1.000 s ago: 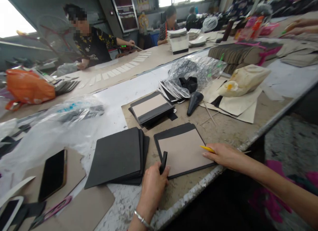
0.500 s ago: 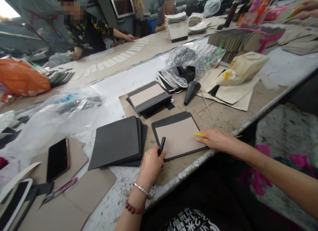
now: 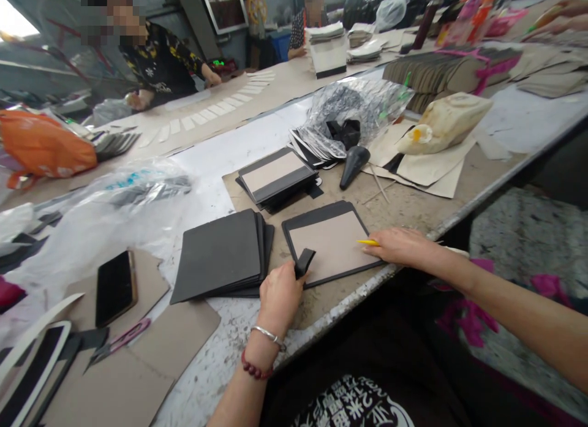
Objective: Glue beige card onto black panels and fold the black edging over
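- Pinching a black strip (image 3: 305, 263) between thumb and fingers of the left hand (image 3: 280, 291), over the near left corner of a beige-and-black panel (image 3: 331, 240).
- Grasping a yellow tool (image 3: 367, 242) in the right hand (image 3: 395, 248), at the panel's right edge, with its tip pointing left over the beige face.
- Having the panel flat on the table (image 3: 408, 207), between both hands.
- Seeing a pile of black sheets (image 3: 220, 252) just left of the panel, and more panels (image 3: 275, 174) stacked beyond.
- Finding a phone (image 3: 116, 288) farther left.
- Facing a co-worker (image 3: 160, 68) across the table, near a row of pale strips (image 3: 217, 110).
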`<move>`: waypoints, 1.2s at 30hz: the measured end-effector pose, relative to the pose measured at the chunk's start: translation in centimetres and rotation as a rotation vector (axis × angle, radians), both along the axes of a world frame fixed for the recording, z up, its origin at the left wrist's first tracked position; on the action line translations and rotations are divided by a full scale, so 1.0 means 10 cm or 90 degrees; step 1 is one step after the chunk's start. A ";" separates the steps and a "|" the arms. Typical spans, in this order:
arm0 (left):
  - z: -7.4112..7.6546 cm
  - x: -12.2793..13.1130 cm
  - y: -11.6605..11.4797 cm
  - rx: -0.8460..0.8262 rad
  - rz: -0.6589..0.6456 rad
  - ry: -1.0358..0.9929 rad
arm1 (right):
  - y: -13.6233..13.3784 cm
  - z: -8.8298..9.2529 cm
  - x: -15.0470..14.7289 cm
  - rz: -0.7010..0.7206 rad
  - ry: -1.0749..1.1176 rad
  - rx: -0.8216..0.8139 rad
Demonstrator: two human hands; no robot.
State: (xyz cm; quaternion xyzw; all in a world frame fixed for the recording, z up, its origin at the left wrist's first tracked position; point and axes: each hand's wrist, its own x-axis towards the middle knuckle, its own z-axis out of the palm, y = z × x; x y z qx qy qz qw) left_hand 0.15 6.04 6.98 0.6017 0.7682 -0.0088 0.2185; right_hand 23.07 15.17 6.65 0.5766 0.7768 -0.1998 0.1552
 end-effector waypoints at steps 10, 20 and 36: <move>-0.09 0.09 0.04 0.195 -0.398 -0.025 | -0.10 0.12 -0.05 -0.006 -0.077 0.010; -0.40 0.06 -0.03 0.278 -0.399 -0.104 | -0.12 0.19 0.00 -0.056 -0.076 0.167; -0.39 0.08 -0.03 0.292 -0.350 -0.170 | -0.15 -0.34 -0.33 0.168 -0.088 0.446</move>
